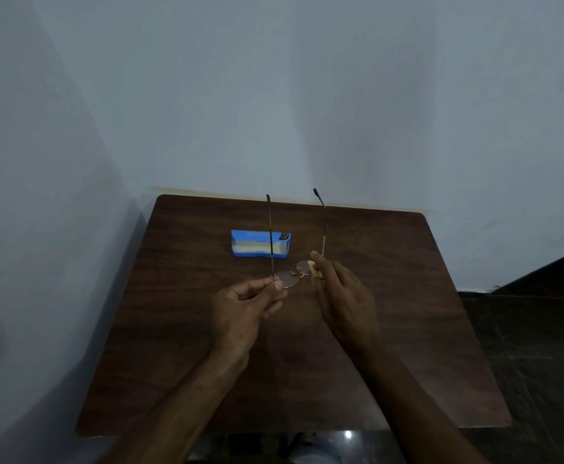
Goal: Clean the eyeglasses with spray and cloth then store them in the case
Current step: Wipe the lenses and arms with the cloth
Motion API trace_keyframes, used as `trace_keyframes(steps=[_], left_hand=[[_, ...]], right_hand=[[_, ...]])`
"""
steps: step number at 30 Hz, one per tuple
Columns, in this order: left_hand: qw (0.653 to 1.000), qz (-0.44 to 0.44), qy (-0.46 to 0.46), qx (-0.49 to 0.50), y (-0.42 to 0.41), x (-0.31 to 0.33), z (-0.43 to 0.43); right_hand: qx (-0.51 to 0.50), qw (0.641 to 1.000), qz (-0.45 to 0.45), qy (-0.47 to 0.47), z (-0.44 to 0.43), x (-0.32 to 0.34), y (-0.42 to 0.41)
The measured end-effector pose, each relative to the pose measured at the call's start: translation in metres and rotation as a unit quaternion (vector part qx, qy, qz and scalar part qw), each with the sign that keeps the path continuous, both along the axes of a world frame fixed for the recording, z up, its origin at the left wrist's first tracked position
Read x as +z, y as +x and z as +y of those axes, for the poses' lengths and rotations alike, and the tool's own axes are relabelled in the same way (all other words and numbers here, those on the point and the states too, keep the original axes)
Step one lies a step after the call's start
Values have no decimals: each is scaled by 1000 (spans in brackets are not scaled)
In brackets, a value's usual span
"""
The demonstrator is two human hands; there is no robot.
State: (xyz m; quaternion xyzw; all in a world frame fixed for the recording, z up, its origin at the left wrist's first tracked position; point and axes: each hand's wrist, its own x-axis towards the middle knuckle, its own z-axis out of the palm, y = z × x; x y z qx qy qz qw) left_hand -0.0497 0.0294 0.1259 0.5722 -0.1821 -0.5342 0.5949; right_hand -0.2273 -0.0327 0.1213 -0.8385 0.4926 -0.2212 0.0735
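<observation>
Thin round-lensed metal-framed eyeglasses [290, 278] are in the air just in front of the blue rectangular glasses case [260, 245], on my side of it, held between both hands. Both temple arms are unfolded and point away from me. The left one [269, 236] crosses in front of the case in my view; the right one [324, 226] passes just to the right of the case.

Left hand [243, 309]: fingers [275, 285] curled, thumb and forefinger pinching the frame at the left hinge corner, beside the left lens. This hand sits nearer me than the case.

Right hand [344, 296]: fingers [319, 261] closed on a small pale yellow cloth [315, 272], which is pressed against the right lens. The forefinger lies over the top of the cloth. I cannot tell whether the thumb is behind the lens. This hand is to the right of the case and nearer me.

The case rests flat on the dark brown wood-grain worktop [391, 346], long side toward me, with a pale cream lining showing and a dark patch at its right end. It looks open, though the lid's angle is hard to read.

Beyond the case, the worktop's far edge meets a plain pale wall [273, 95]. Well to the right of the case, past the worktop edge, is a dark tiled floor [541, 346].
</observation>
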Motion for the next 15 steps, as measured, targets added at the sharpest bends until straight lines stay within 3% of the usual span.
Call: trace_keyframes(steps=[8, 15], left_hand=[[993, 93, 22, -63, 26, 3, -3], [991, -114, -24, -72, 38, 10, -4]], right_hand=[[37, 999, -16, -31, -7, 5, 1], [37, 987, -139, 75, -8, 27, 7]])
